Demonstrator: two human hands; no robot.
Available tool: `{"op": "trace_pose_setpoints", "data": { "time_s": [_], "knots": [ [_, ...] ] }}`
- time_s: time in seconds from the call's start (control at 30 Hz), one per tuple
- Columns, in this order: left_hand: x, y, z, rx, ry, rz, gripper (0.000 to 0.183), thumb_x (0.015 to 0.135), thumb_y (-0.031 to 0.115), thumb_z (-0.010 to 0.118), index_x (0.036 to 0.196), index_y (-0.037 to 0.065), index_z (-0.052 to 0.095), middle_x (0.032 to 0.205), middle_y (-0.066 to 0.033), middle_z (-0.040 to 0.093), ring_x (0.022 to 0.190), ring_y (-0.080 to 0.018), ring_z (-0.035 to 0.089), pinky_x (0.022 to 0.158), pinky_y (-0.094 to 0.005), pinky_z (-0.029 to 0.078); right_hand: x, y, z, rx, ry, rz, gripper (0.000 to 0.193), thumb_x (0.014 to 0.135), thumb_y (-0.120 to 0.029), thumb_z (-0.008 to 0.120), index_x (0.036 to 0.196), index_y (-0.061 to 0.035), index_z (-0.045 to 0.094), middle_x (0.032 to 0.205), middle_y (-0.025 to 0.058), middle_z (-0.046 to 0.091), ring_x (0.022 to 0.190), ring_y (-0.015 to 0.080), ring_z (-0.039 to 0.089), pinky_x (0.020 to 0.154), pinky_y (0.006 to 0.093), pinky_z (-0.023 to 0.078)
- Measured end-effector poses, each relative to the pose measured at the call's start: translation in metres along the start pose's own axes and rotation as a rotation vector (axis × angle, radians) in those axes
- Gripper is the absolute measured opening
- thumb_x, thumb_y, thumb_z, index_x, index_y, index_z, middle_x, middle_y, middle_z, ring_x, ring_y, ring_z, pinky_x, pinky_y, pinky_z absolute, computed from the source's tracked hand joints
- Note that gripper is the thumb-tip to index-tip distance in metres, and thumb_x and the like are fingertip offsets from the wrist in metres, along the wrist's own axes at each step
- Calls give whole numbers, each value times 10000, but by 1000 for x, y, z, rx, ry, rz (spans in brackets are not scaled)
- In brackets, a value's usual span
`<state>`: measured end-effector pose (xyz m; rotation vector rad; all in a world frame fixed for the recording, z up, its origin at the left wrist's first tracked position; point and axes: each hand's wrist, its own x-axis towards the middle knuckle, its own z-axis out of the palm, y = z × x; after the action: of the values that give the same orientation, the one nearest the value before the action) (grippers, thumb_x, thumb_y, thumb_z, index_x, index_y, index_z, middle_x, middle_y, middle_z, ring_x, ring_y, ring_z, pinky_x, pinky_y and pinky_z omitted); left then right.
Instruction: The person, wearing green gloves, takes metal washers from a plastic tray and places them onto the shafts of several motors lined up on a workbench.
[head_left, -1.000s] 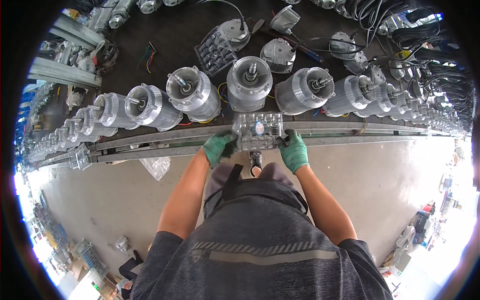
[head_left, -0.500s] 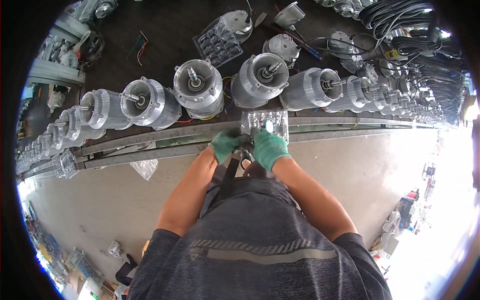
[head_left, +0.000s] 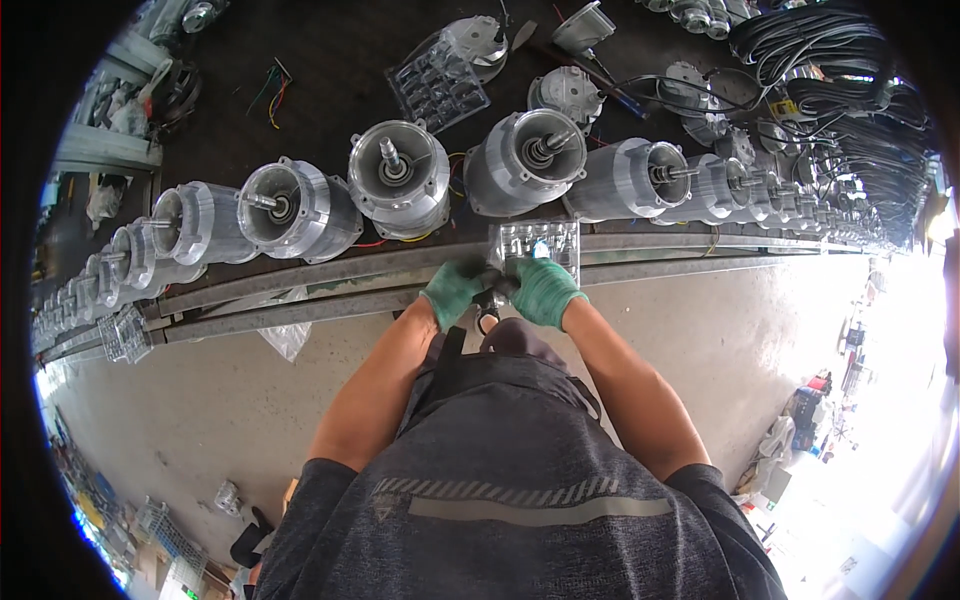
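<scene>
Fingers of both green-gloved hands meet at the near edge of a clear plastic compartment tray [head_left: 537, 247] that rests on the grey metal rail [head_left: 330, 268] running along the bench front. The left hand [head_left: 453, 291] is curled, its fingertips closed on a small dark part [head_left: 484, 272] at the tray's near left corner; what the part is cannot be told. The right hand [head_left: 541, 290] is also curled, fingers pressed against the same spot and the tray's lower edge, with a dark tool handle [head_left: 486, 318] hanging just below between the two hands. Both bare forearms rise from the lower edge and converge toward the tray. Just beyond the rail stands a row of silver electric motor housings [head_left: 400, 179], shafts facing the person, close behind the tray. A second clear tray [head_left: 437, 82] lies farther back on the dark bench top. Below the rail is concrete floor [head_left: 180, 420].
</scene>
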<state>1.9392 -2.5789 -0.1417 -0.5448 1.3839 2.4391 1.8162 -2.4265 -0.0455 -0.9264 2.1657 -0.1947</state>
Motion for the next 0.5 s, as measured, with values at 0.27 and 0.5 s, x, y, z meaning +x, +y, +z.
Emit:
{"op": "trace_pose_setpoints", "data": {
  "time_s": [0.27,0.5],
  "knots": [
    [7,-4,15,-209,315,-71,241,1053,232,714,1145,11,733,915,-36,726,706,-142,631,641,-313,525,3,18,0,341,33,-33,287,1007,-255,709,1235,-85,754,1067,196,769,937,346,722,871,423,559],
    [-1,6,27,588,608,227,207,1010,180,727,1170,48,730,965,-95,756,751,-228,699,667,-339,562,0,11,-7,210,1,-62,376,1022,-394,597,1157,-63,713,1048,242,744,1002,464,695,888,525,540]
  ]
}}
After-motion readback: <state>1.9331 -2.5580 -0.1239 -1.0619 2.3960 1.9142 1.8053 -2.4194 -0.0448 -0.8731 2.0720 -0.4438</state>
